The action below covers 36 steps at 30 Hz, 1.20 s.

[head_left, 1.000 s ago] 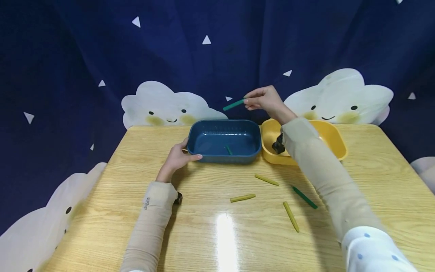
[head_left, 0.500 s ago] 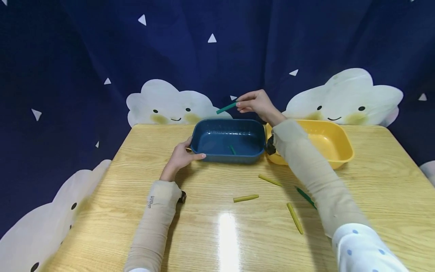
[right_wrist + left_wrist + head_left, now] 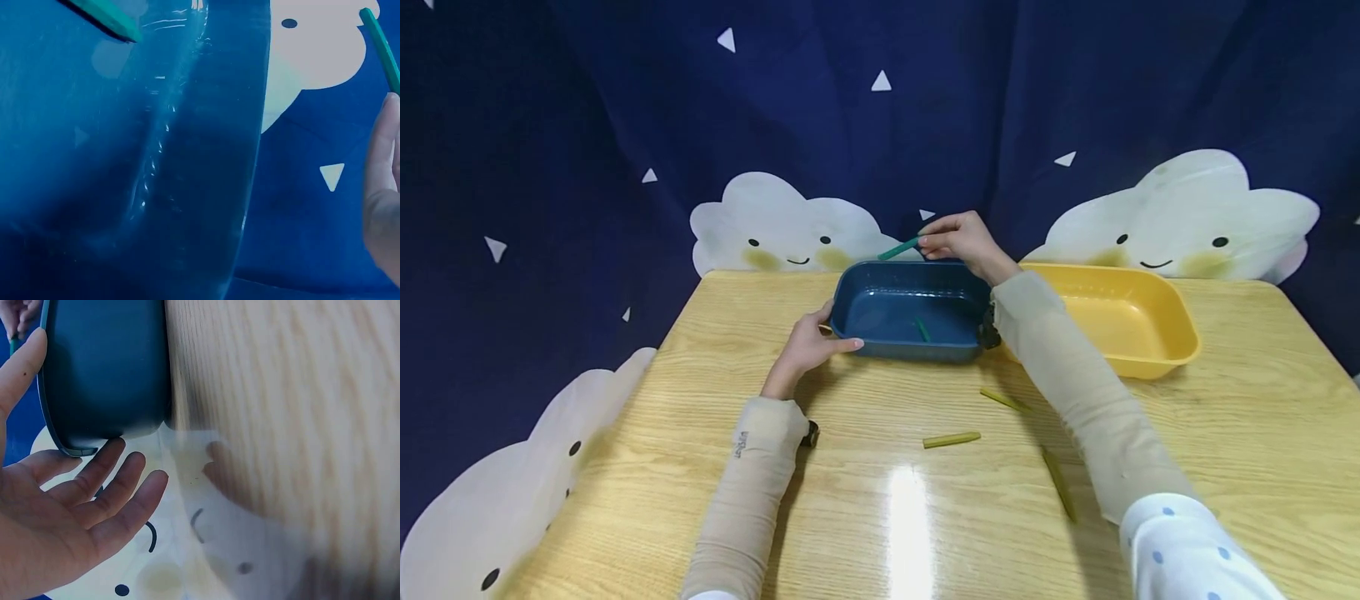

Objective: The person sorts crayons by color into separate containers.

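In the head view my right hand pinches a green crayon by one end, just above the far rim of the blue bin. Its free end points left, and the right wrist view also shows the held crayon. My left hand holds the bin's left end, thumb over the front corner. In the left wrist view the index fingertip meets the rim, while the other fingers are spread loosely beside the wall. Another green crayon lies inside the bin.
A yellow bin stands to the right, partly behind my right forearm. Yellow crayons lie on the wooden table: one at the middle, one behind it and one near the right sleeve. A dark blue curtain hangs behind.
My right hand has moved left and down with the green crayon, closer to the blue bin. The green crayon on the table is now hidden by the right arm. My left hand keeps its hold.
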Tool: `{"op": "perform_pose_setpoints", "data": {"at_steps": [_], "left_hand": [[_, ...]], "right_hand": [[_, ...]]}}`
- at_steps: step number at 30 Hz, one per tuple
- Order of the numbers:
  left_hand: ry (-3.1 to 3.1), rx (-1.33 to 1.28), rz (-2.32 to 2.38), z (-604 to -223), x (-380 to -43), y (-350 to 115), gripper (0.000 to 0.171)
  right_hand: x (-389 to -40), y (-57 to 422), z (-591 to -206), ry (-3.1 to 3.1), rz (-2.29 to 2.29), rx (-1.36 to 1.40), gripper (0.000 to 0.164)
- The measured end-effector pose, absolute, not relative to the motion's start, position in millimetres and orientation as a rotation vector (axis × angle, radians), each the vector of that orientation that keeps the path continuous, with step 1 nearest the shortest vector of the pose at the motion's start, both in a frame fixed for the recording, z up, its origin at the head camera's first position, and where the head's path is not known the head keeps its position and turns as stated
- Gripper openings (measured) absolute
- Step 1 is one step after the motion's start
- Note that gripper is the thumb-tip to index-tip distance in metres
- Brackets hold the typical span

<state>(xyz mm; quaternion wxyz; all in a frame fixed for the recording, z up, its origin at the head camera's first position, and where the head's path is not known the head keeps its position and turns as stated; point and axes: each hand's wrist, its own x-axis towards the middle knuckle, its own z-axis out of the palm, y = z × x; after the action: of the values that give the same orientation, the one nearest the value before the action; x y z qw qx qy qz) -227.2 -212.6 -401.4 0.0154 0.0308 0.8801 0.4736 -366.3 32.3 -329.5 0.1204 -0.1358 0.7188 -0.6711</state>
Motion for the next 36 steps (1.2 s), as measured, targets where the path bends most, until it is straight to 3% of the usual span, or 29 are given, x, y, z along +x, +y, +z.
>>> {"op": "perform_pose_setpoints", "data": {"at_steps": [19, 36], "left_hand": [[2.744, 0.071, 1.460, -401.1, -229.8, -212.6, 0.087], [2.718, 0.043, 1.475, -401.3, -230.0, -213.1, 0.088]], "right_hand": [[-368.0, 32.0, -339.0, 2.239, -1.357, -0.362, 0.021], [-368.7, 30.7, -341.5, 2.228, -1.230, -0.242, 0.016]]}}
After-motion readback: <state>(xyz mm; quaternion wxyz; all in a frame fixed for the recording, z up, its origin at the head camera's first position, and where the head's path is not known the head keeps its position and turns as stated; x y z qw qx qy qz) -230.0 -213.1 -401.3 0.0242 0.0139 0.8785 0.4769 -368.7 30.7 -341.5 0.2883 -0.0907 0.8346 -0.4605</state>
